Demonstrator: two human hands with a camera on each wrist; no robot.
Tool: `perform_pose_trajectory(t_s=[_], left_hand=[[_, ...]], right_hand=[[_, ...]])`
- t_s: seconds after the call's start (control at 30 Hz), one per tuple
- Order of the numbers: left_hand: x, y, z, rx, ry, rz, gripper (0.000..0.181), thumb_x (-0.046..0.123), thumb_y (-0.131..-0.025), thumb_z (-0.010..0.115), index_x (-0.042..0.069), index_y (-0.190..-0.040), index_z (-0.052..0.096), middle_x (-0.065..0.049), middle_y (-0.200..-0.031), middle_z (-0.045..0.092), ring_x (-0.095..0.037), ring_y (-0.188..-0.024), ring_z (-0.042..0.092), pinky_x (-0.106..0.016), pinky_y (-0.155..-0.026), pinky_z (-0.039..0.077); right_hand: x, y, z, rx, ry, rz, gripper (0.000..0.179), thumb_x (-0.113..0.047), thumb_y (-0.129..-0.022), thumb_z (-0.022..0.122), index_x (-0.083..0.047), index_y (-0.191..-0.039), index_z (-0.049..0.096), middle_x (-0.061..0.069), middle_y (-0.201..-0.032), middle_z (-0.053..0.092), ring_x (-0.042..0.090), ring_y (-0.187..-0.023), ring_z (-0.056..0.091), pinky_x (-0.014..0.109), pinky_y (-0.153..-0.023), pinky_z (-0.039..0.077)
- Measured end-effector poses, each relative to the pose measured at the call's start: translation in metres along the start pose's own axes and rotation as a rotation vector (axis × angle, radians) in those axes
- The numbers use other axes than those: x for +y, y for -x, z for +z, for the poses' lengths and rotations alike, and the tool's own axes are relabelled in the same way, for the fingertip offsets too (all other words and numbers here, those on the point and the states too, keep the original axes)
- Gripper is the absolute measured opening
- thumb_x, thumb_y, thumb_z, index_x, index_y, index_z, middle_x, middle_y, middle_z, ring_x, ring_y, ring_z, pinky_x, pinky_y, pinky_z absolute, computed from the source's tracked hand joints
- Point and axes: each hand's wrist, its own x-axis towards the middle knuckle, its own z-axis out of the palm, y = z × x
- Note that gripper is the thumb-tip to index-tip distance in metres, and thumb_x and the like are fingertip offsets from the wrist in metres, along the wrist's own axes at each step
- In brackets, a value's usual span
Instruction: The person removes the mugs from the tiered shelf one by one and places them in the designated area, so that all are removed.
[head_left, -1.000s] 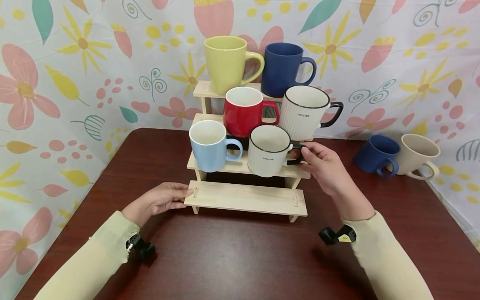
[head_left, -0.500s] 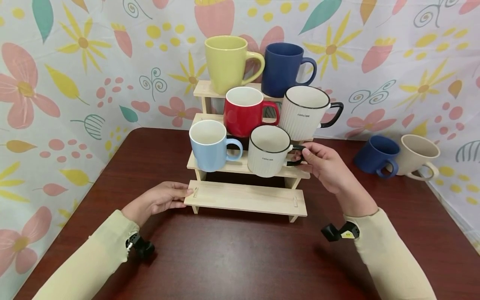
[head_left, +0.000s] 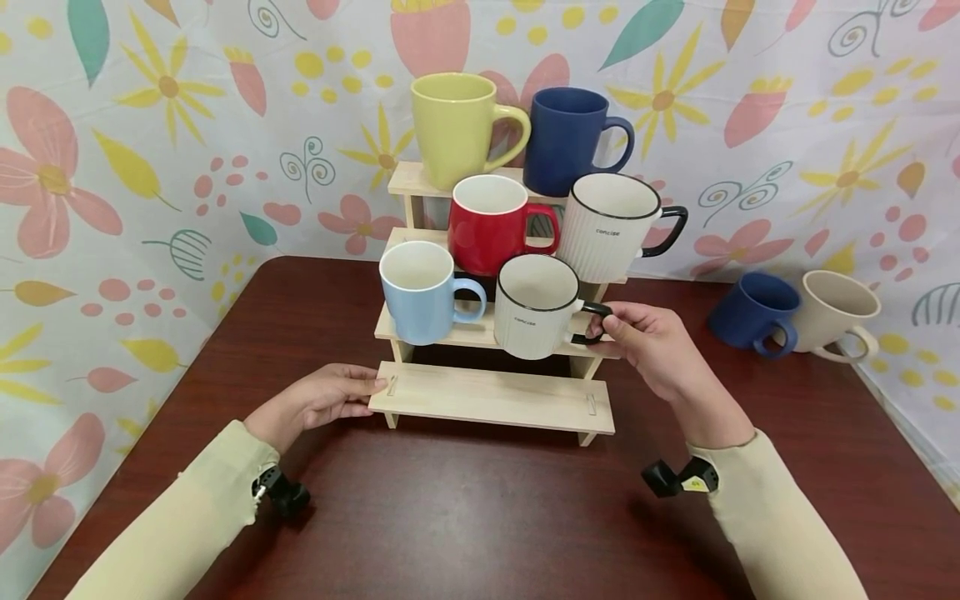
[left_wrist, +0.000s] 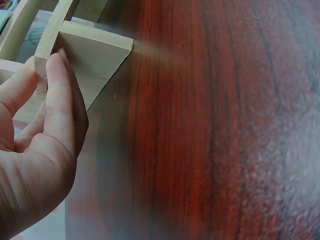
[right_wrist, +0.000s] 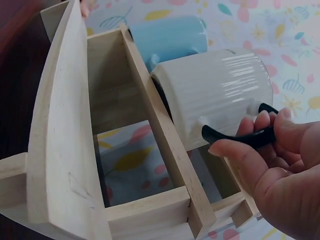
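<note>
With our right hand [head_left: 660, 354] we grasp the black handle [head_left: 595, 307] of the front white mug [head_left: 528, 321], thumb and fingers closed around it. The mug is at the right end of the second step [head_left: 474, 333] of the wooden rack, with its base near the front edge; we cannot tell whether the step bears its full weight. Holding it by the handle probably keeps our fingers off the neighbouring mugs and leaves its printed side facing us.

With our left hand [head_left: 322, 398] we pinch the left end of the bottom step [head_left: 491, 396], thumb above and fingers underneath, most likely to steady the light rack while the other hand handles the mug.

The light blue mug [head_left: 418, 302] stands to the left on the second step, its handle pointing right. Behind, the red mug [head_left: 486, 237] and the other white mug [head_left: 603, 237] share the third step, and the yellow mug [head_left: 450, 133] and navy mug [head_left: 562, 142] the top one. All their handles point right too, perhaps for easy reach from that side. Well apart on the desk [head_left: 465, 517], a blue mug [head_left: 746, 310] and a beige mug [head_left: 832, 312] lie close together.
</note>
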Motion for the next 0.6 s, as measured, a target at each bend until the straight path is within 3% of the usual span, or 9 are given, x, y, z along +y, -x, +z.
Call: perform_pose_trajectory(t_s=[0.2,0.37,0.6], left_hand=[[0.0,0.0,0.0,-0.002,0.002,0.001,0.056,0.012,-0.106,0.052,-0.019,-0.148,0.033,0.006,-0.09,0.07,-0.002,-0.084,0.067,-0.016,-0.076,0.059],[0.0,0.0,-0.001,0.0,-0.001,0.0,0.056,0.013,-0.106,0.053,-0.018,-0.148,0.034,0.006,-0.09,0.07,-0.003,-0.084,0.067,-0.016,-0.076,0.06],[0.0,0.0,0.0,0.003,0.002,-0.003,0.055,0.012,-0.105,0.053,-0.018,-0.147,0.035,0.006,-0.09,0.07,-0.003,-0.083,0.067,-0.016,-0.075,0.06]], right_hand=[[0.003,0.004,-0.002,-0.017,-0.017,0.023,0.038,0.008,-0.101,0.052,-0.02,-0.093,0.077,-0.007,-0.085,0.072,0.005,-0.085,0.069,0.021,-0.078,0.063],[0.007,0.008,-0.003,-0.054,-0.056,-0.035,0.039,0.014,-0.098,0.054,-0.017,-0.092,0.078,-0.004,-0.085,0.073,0.007,-0.082,0.071,0.022,-0.078,0.063],[0.011,0.016,-0.001,-0.044,-0.099,-0.119,0.035,0.013,-0.097,0.056,-0.014,-0.095,0.079,-0.003,-0.087,0.074,0.007,-0.086,0.07,0.023,-0.08,0.064]])
